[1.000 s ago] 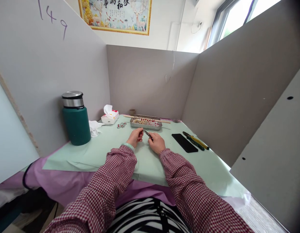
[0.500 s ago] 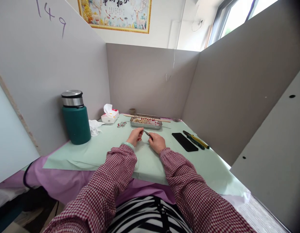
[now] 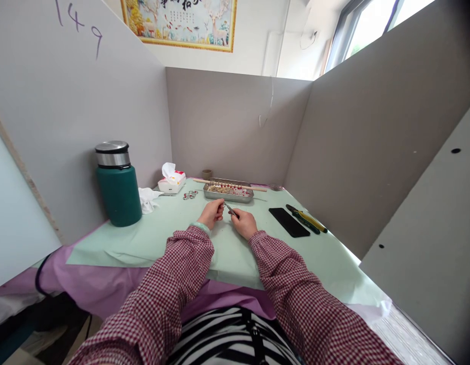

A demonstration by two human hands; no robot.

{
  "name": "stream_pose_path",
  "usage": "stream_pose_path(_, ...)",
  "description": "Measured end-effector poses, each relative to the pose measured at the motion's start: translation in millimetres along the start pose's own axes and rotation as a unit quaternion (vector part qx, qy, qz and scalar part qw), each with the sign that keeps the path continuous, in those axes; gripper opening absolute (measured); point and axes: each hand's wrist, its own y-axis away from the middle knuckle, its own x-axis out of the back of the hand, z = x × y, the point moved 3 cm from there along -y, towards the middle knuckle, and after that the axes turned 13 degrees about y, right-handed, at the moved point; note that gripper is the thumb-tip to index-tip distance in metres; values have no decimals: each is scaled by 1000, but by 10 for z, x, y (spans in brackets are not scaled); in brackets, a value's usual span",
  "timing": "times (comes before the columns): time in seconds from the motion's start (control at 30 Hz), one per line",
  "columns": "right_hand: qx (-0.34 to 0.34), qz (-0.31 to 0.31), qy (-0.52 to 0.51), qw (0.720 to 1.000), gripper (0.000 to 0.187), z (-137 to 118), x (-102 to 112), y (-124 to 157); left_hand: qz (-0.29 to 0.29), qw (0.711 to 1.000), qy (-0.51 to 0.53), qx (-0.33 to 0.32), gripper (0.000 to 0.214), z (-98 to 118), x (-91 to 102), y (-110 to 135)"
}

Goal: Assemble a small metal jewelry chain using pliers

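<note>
My right hand [image 3: 244, 222] is closed round small dark pliers [image 3: 230, 208], whose tip points up and left toward my left hand [image 3: 211, 213]. The left hand's fingers are pinched together at the plier tip on something too small to name. Both hands rest on the pale green mat [image 3: 170, 228] near the middle of the table. Just behind them stands a metal tray [image 3: 228, 191] filled with small beads and rings, with a thin wooden stick [image 3: 258, 189] lying across it. A little cluster of finished rings [image 3: 190, 194] lies left of the tray.
A green flask [image 3: 118, 185] with a steel lid stands at the left, with crumpled tissue [image 3: 147, 198] and a tissue box [image 3: 171, 180] behind it. A black phone [image 3: 288, 222] and yellow-green pliers [image 3: 307, 219] lie at the right. Grey partition walls enclose the table.
Almost nothing has moved. The hands stay together at the same spot, and the view has shifted very slightly.
</note>
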Motion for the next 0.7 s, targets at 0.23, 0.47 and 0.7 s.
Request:
stream_pose_path(0.23,-9,7,-23,1000,26,26,-14,-28,-22,1000,17,1,31,-11,-17,11)
stream_pose_path(0.47,-1,25,-3,1000,25,9,19,15,-24,999,27,3,31,7,23,-17)
stream_pose_path(0.7,2,31,27,999,25,-25,48,27,-21,1000,13,1,31,-9,18,-20)
